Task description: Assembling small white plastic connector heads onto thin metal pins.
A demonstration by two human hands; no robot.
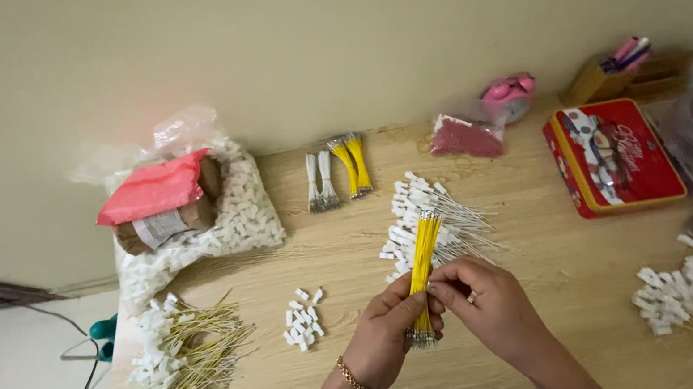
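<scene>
Left hand (387, 331) clamps the yellow wire bundle (423, 276) upright above the bench (558, 282), just right of the loose white connectors (303, 320); right hand (486, 303) pinches, probably, one strand, keeping ends level.

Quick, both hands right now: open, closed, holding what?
Left hand: closed around the bundle of yellow wires, near its lower end.
Right hand: fingertips pinching the same bundle, beside the left hand.

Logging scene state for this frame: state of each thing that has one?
Yellow wire bundle: upright, gripped by both hands.
Left hand: closed around bundle.
Right hand: pinching bundle.
Red tin: lid shut.
Plastic bag of white connectors: open.
Loose white connectors: scattered.
</scene>
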